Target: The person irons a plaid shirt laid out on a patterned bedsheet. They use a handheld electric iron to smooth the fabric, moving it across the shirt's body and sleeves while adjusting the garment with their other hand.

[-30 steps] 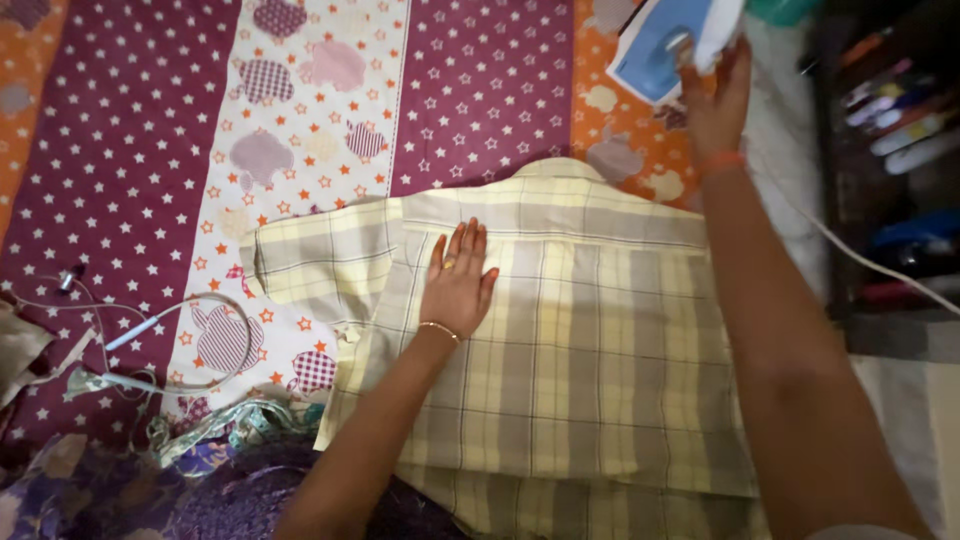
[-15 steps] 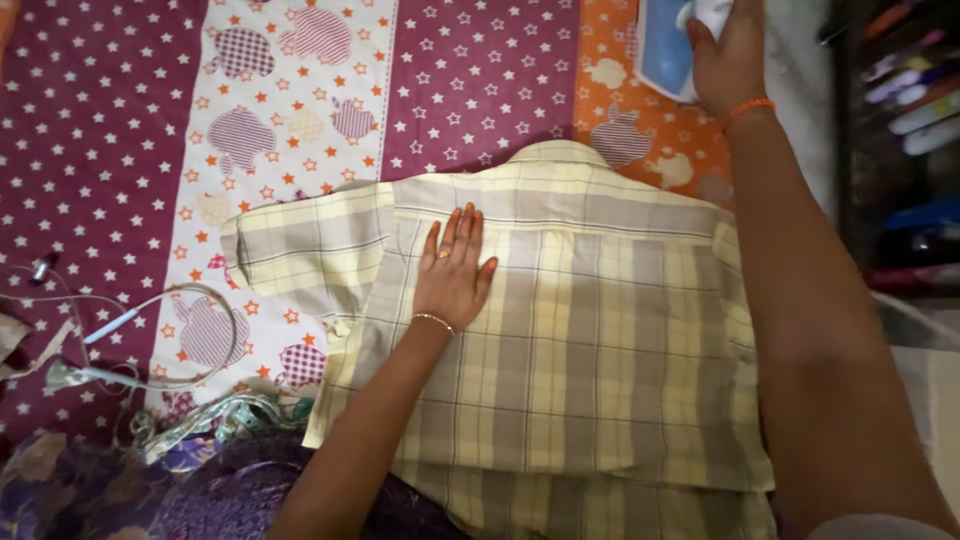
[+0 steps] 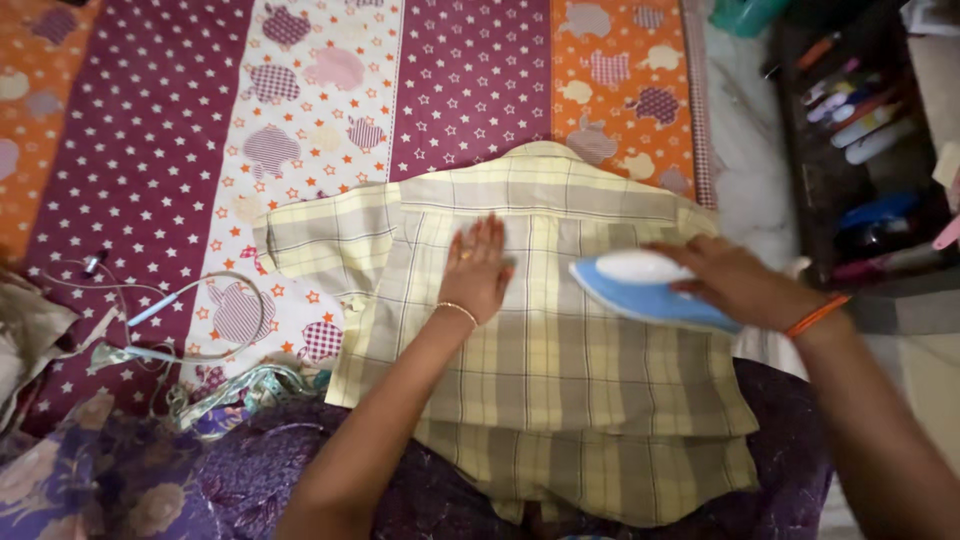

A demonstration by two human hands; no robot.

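Gold bangle [image 3: 459, 309], orange wristband [image 3: 815, 316], ring [image 3: 465, 255]

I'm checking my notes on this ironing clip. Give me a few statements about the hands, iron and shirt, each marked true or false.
1. The right hand grips a blue and white iron on the shirt. True.
2. The left hand lies flat on the shirt. True.
3. The shirt is plain red. False: it is yellow and grey checked.
4. The iron stands on the orange strip of the patterned sheet. False: it is over the shirt.
5. A white cable lies left of the shirt. True.
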